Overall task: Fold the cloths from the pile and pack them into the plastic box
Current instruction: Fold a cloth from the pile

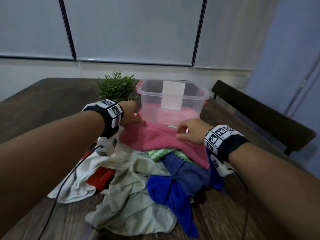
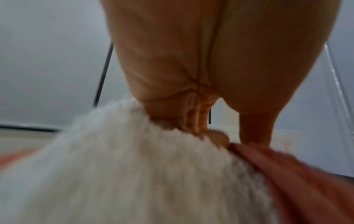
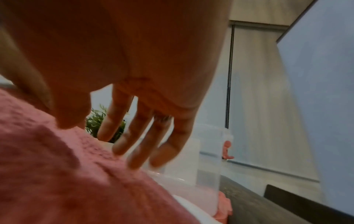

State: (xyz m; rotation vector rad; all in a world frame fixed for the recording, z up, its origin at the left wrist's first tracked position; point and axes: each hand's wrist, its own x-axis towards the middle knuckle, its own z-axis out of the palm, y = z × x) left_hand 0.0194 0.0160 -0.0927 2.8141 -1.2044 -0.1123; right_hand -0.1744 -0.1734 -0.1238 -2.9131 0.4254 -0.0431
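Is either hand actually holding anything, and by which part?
Left hand pinches the pink cloth at its far-left edge; right hand holds nothing.

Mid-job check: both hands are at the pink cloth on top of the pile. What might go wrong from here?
1. The pink cloth lies on the loose pile, so lifting it may drag the green-and-white cloth along.
2. The left hand works right beside the plastic box; a tug could shove the box.
3. The right hand has open fingers, so its corner may slip.
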